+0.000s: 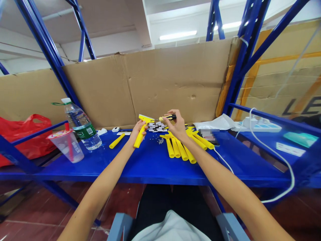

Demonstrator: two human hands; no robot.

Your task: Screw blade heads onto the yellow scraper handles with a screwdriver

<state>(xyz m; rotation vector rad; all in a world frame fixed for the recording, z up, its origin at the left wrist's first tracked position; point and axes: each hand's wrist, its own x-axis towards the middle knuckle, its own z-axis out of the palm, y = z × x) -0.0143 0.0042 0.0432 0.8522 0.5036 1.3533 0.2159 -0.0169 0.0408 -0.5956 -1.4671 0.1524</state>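
left hand [137, 132] wraps the handle of a yellow scraper [137, 140], fingers curled round it, the head uppermost and the handle slanting down to the left, held above the tabletop [150, 170]; right hand [177, 125] pinches a yellow-and-black screwdriver [171, 117], held nearly level, its shaft pointing left at the scraper's head; whether the tip touches it is too small to tell; behind and between the hands lies a pile of black and white pieces [156, 127], with a scatter of small metal bits [161, 141] nearer the person; to the right, partly behind the right forearm, more yellow handles [177, 149] lie side by side, hollow ends towards the person; one loose handle [117, 141] lies left of the left hand, well apart from that group; farther left stand a bottle [89, 132] with a green label and a cup [66, 144] with a red straw, just beside each other, and a red bag [27, 137] sits beyond the cup; at the right are a white packet [215, 122] and a power strip [268, 127]; cardboard [175, 80] stands upright along the back.
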